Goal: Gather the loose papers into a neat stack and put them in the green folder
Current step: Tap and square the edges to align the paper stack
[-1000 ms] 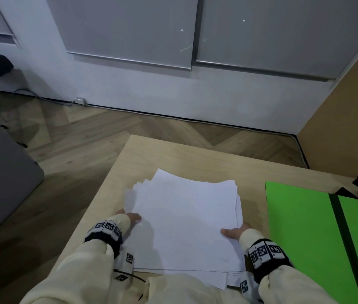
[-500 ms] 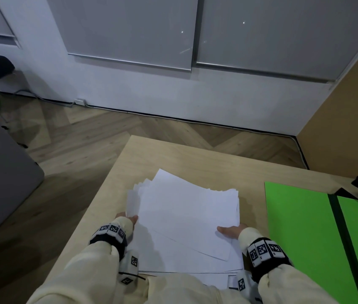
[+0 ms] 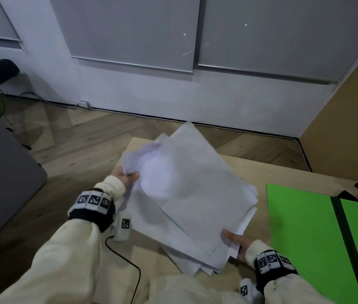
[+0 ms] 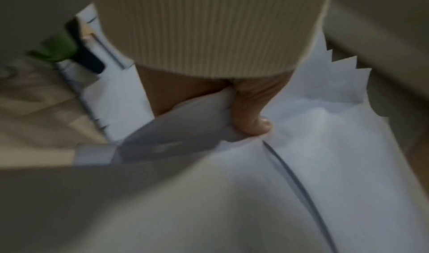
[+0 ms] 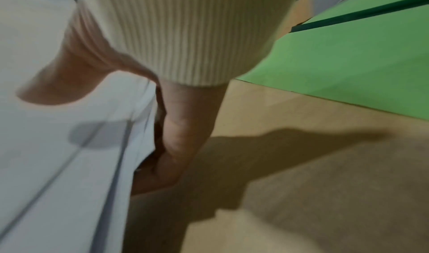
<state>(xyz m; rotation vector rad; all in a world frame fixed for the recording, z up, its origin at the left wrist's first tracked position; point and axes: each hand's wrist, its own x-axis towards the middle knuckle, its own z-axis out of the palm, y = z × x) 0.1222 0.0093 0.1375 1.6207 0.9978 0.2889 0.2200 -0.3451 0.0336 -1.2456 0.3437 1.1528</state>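
Observation:
A loose pile of white papers (image 3: 191, 194) is lifted off the wooden table (image 3: 283, 172), tilted and turned so that one corner points away from me. My left hand (image 3: 127, 175) pinches its left edge, thumb (image 4: 253, 121) on top and fingers underneath. My right hand (image 3: 237, 242) grips the near right corner, thumb (image 5: 58, 84) on top, fingers (image 5: 171, 146) curled under the sheets. The edges are uneven and fanned. The green folder (image 3: 318, 233) lies open and flat on the table to the right, with a dark spine (image 3: 347, 244) down its middle.
The table's far edge gives way to a wooden floor (image 3: 75, 137) and a white wall (image 3: 173, 95). A grey panel (image 3: 0, 172) stands at the left. A black cable (image 3: 125, 257) hangs from my left wrist. A brown partition (image 3: 349, 117) rises at the right.
The papers lay flat on the table with both hands at their sides; now both hands have gripped the pile, lifted it and turned it counterclockwise.

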